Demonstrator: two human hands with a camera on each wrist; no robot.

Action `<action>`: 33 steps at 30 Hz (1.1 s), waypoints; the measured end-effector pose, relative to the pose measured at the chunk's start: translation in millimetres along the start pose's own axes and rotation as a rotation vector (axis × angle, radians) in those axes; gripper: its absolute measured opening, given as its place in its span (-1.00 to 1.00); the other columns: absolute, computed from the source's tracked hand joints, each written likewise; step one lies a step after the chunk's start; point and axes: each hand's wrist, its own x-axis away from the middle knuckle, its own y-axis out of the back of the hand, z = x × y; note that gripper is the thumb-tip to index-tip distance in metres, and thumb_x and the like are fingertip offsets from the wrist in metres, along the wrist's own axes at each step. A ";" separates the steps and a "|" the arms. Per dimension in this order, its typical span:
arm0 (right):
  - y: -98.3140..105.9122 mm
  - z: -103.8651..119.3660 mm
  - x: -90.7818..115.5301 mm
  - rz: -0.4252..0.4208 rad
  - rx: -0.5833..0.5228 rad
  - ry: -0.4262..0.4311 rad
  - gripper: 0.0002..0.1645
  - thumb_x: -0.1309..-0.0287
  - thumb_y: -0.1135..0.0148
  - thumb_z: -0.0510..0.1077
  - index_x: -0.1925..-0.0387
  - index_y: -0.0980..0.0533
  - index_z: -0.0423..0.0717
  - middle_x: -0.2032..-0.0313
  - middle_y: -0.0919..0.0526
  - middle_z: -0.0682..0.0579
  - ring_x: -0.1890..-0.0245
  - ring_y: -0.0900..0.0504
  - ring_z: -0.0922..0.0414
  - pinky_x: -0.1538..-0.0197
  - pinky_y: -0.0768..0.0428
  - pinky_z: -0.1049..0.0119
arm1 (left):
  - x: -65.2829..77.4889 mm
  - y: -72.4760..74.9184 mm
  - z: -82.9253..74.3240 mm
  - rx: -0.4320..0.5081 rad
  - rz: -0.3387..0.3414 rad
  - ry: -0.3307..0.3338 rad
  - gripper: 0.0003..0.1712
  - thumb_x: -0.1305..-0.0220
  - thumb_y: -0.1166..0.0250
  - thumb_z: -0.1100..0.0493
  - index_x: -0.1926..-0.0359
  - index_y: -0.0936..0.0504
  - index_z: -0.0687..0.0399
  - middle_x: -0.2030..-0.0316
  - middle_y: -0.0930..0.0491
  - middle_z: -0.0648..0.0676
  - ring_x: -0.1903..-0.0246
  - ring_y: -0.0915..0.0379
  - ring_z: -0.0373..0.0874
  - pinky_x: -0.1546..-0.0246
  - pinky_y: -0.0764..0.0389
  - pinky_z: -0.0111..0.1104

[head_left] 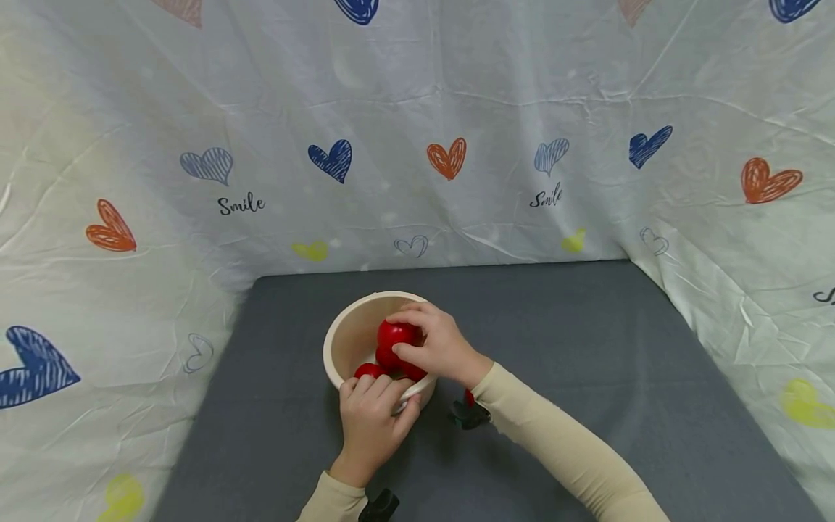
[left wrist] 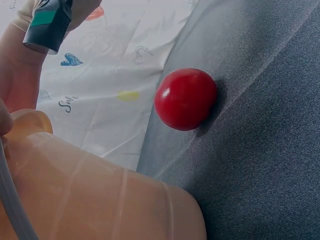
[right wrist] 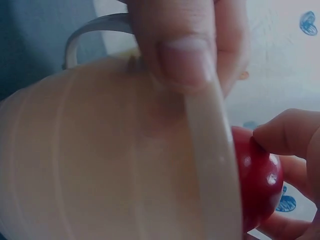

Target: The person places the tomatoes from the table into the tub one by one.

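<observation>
A cream plastic bucket stands on the grey table, its mouth tilted toward me. My left hand grips the near rim; in the right wrist view its thumb presses the outer wall just below the lip. Between the thumb and fingers of my right hand is a glossy red apple, held at the bucket's mouth. The right wrist view shows this apple protruding past the rim. Several more red apples lie inside, among them one by the left fingers, partly hidden by the hands.
Another red apple rests on the table beside the bucket, mostly covered by the right wrist in the head view. The bucket has a thin grey handle. Behind the table hangs a white curtain printed with hearts.
</observation>
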 end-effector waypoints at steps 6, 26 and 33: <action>-4.3 -1.5 1.4 0.014 0.028 -0.007 -0.52 -0.10 -0.35 -0.18 -0.10 -0.65 -0.12 -0.16 -0.64 -0.16 -0.12 -0.64 -0.07 -0.05 -0.72 0.09 | 1.6 0.7 -0.1 0.000 0.024 0.014 -0.61 -0.38 -0.12 -0.11 0.39 -0.74 -0.03 0.56 -0.64 0.01 0.47 -0.46 -0.05 0.20 -0.32 -0.10; -6.9 -3.6 7.4 0.004 -0.023 0.011 -0.56 -0.14 -0.31 -0.22 -0.09 -0.64 -0.18 -0.09 -0.69 -0.13 0.06 -0.69 0.00 0.19 -0.68 0.47 | 1.2 -0.2 -0.8 -0.002 0.021 0.014 -0.59 -0.39 -0.10 -0.12 0.38 -0.75 -0.02 0.55 -0.66 0.01 0.48 -0.47 -0.04 0.20 -0.33 -0.09; -5.4 -9.4 8.5 -0.048 -0.096 0.023 -0.60 -0.15 -0.32 -0.26 -0.06 -0.66 -0.14 -0.08 -0.71 -0.11 0.12 -0.70 0.00 0.19 -0.76 0.18 | 0.1 0.0 -0.8 -0.003 0.012 0.011 -0.63 -0.35 -0.12 -0.08 0.40 -0.75 -0.03 0.57 -0.64 0.01 0.49 -0.44 -0.05 0.20 -0.33 -0.09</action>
